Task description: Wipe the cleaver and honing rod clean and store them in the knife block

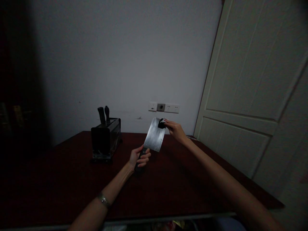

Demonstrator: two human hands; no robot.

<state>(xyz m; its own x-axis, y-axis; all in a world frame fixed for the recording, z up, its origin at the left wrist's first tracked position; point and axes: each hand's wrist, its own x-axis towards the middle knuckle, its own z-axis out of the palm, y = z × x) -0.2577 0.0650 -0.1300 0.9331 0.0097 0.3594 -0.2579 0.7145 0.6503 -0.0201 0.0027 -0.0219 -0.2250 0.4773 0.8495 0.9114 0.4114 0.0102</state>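
Note:
My left hand (139,157) is wrapped round the black handle of a cleaver (154,136), which it holds up over the table with the broad blade tilted up and to the right. At the blade's upper right corner, my right hand (176,129) pinches a small black cloth (161,123) with a white patch against the metal. How the cloth is folded under the fingers is hard to make out in the dim light.
A black knife block (103,141) stands on the dark red table (173,186) at left, with two dark handles sticking up. Behind are a wall with sockets (172,108) and, at right, a pale panelled door (238,128). Clutter shows below the table's front edge.

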